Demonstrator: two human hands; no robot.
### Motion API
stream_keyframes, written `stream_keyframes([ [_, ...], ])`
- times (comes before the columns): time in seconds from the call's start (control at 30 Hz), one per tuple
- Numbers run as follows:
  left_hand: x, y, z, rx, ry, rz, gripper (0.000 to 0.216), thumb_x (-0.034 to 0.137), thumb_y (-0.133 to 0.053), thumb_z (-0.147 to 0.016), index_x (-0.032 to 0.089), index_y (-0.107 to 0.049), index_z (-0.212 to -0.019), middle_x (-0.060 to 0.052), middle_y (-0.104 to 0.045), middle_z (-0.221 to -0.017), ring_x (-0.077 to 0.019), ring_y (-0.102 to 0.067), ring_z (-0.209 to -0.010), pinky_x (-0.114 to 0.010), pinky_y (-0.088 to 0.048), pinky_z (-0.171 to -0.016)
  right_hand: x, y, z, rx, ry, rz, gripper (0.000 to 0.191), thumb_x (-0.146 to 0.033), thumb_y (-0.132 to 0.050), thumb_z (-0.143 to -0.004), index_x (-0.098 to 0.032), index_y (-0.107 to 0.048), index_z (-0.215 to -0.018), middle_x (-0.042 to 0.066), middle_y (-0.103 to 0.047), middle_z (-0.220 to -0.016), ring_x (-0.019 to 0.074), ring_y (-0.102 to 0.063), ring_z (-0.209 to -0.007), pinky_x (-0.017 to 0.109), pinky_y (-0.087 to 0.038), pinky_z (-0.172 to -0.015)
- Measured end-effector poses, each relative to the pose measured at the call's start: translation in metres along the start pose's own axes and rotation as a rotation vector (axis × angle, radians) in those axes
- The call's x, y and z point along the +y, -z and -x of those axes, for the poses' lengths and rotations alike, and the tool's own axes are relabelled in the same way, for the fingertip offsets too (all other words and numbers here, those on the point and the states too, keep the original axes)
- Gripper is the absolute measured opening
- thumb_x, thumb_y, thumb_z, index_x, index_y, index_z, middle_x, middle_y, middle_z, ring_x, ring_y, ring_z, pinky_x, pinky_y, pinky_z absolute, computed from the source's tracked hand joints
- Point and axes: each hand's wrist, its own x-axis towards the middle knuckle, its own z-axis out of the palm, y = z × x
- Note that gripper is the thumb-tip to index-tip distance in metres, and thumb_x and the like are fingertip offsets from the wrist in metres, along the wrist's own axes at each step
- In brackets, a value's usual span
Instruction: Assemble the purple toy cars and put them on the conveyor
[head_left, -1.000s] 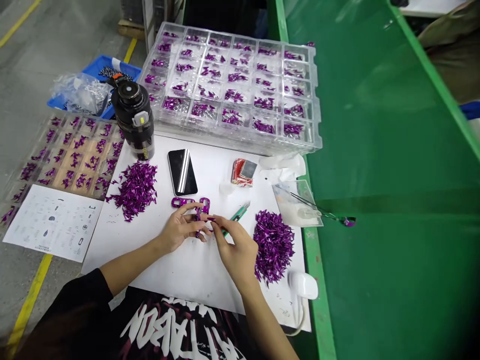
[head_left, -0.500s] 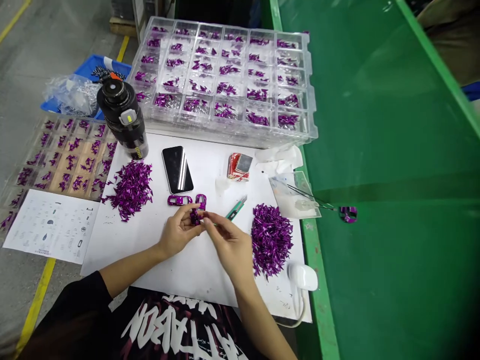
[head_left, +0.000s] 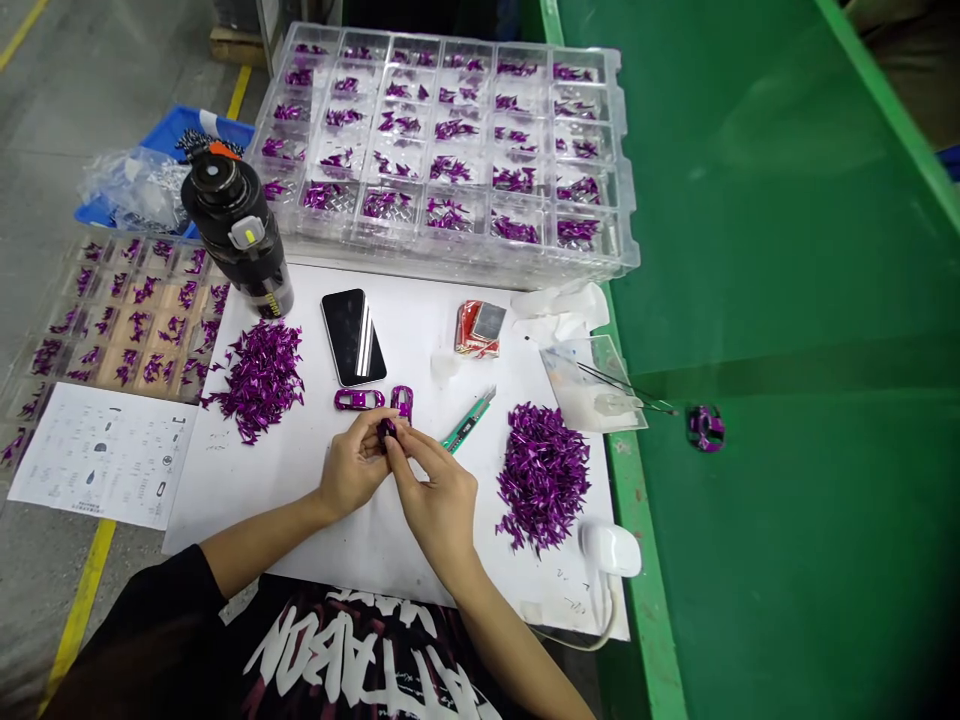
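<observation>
My left hand (head_left: 354, 466) is closed around a small shiny purple toy car body (head_left: 386, 429), mostly covered by fingers. On its right side, my right hand (head_left: 437, 492) pinches at the same car body; whether a smaller part is between those fingertips cannot be seen. Just beyond the hands lie two more purple car bodies, one sideways (head_left: 358, 400) and one pointing away (head_left: 402, 402). A green utility knife (head_left: 469, 420) rests to the right of them. Piles of pointed purple pieces lie to the left (head_left: 262, 380) and right (head_left: 544, 478) on the white work surface (head_left: 315, 545).
Behind stands a clear compartment tray (head_left: 450, 130) of purple parts, with another tray (head_left: 135, 310) at left. A black bottle (head_left: 238, 235), phone (head_left: 353, 337), red box (head_left: 478, 330), tweezers (head_left: 622, 385) and white plug (head_left: 611, 548) surround the hands. One car body (head_left: 705, 428) lies on the green conveyor (head_left: 787, 560).
My right hand has moved left and closer to my left hand, its fingertips now against the held car body. The car body on the conveyor has shifted slightly and turned.
</observation>
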Motion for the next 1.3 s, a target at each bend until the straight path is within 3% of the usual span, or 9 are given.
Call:
stream_keyframes([
  [0.2, 0.004, -0.001, 0.000, -0.024, 0.011, 0.016, 0.043, 0.025, -0.077, -0.084, 0.023, -0.061, -0.124, -0.012, -0.075, -0.121, -0.0245, -0.073, -0.113, -0.038, -0.060, -0.097, -0.001, 0.001, 0.000, -0.024, 0.019, 0.039, 0.021, -0.027, -0.062, -0.095, -0.021, -0.078, -0.108, 0.007, -0.078, -0.110, 0.0226, -0.077, -0.099, 0.036, -0.065, -0.090],
  [0.5, 0.001, -0.001, 0.001, -0.002, 0.018, 0.021, 0.046, 0.025, -0.080, -0.081, 0.022, -0.062, -0.123, -0.011, -0.075, -0.121, -0.0242, -0.074, -0.110, -0.041, -0.061, -0.096, -0.009, 0.009, -0.003, -0.085, -0.101, 0.024, 0.021, -0.029, -0.062, -0.094, -0.020, -0.077, -0.106, 0.006, -0.079, -0.106, 0.0217, -0.078, -0.088, 0.035, -0.065, -0.086],
  [0.7, 0.005, -0.002, 0.001, 0.004, 0.007, -0.012, 0.036, 0.024, -0.076, -0.084, 0.023, -0.063, -0.118, -0.010, -0.075, -0.120, -0.0232, -0.073, -0.112, -0.038, -0.059, -0.099, -0.006, 0.005, -0.002, -0.069, 0.034, 0.050, 0.021, -0.027, -0.062, -0.095, -0.022, -0.078, -0.106, 0.008, -0.078, -0.110, 0.0234, -0.077, -0.098, 0.036, -0.066, -0.088],
  [0.8, 0.009, 0.001, -0.001, -0.052, 0.019, -0.015, 0.035, 0.024, -0.074, -0.086, 0.024, -0.064, -0.120, -0.009, -0.075, -0.119, -0.0232, -0.072, -0.112, -0.037, -0.058, -0.098, -0.001, 0.006, -0.002, -0.070, 0.064, 0.043, 0.021, -0.027, -0.060, -0.096, -0.023, -0.077, -0.107, 0.009, -0.076, -0.113, 0.0228, -0.075, -0.102, 0.038, -0.064, -0.092],
  [0.9, 0.015, 0.009, -0.006, -0.170, 0.050, 0.000, 0.061, 0.025, -0.076, -0.085, 0.026, -0.053, -0.141, -0.009, -0.077, -0.112, -0.0236, -0.075, -0.104, -0.038, -0.059, -0.094, 0.005, 0.014, -0.007, -0.088, 0.035, 0.005, 0.015, -0.031, -0.066, -0.093, -0.025, -0.076, -0.103, 0.008, -0.076, -0.114, 0.0254, -0.070, -0.112, 0.045, -0.060, -0.099],
  [1.0, 0.018, 0.017, -0.010, -0.355, 0.051, -0.021, 0.084, 0.023, -0.074, -0.088, 0.029, -0.030, -0.159, -0.009, -0.076, -0.110, -0.0236, -0.075, -0.103, -0.039, -0.058, -0.094, 0.013, 0.022, -0.012, -0.258, -0.041, -0.117, 0.034, -0.034, -0.068, -0.091, -0.026, -0.068, -0.125, 0.007, -0.073, -0.124, 0.0256, -0.068, -0.118, 0.044, -0.058, -0.100],
  [1.07, 0.018, 0.020, -0.011, -0.433, 0.013, -0.079, 0.083, 0.022, -0.070, -0.090, 0.032, -0.027, -0.160, -0.008, -0.074, -0.113, -0.0226, -0.073, -0.104, -0.040, -0.056, -0.097, 0.016, 0.024, -0.011, -0.374, -0.101, -0.172, 0.039, -0.034, -0.065, -0.093, -0.026, -0.065, -0.131, 0.006, -0.075, -0.120, 0.0232, -0.073, -0.107, 0.038, -0.062, -0.092],
  [1.17, 0.015, 0.020, -0.010, -0.446, -0.042, -0.153, 0.073, 0.021, -0.066, -0.093, 0.033, -0.035, -0.157, -0.006, -0.072, -0.116, -0.0210, -0.072, -0.104, -0.039, -0.055, -0.099, 0.017, 0.020, -0.006, -0.334, -0.153, -0.137, 0.031, -0.034, -0.064, -0.094, -0.025, -0.071, -0.123, 0.004, -0.078, -0.108, 0.0227, -0.076, -0.096, 0.035, -0.064, -0.082],
  [1.3, 0.014, 0.015, -0.007, -0.359, -0.014, -0.159, 0.077, 0.020, -0.069, -0.090, 0.027, -0.033, -0.158, -0.006, -0.075, -0.105, -0.0197, -0.073, -0.100, -0.036, -0.057, -0.095, 0.016, 0.026, -0.005, -0.353, 0.009, -0.149, 0.038, -0.031, -0.059, -0.097, -0.027, -0.065, -0.135, 0.004, -0.072, -0.128, 0.0218, -0.071, -0.114, 0.035, -0.061, -0.095],
])
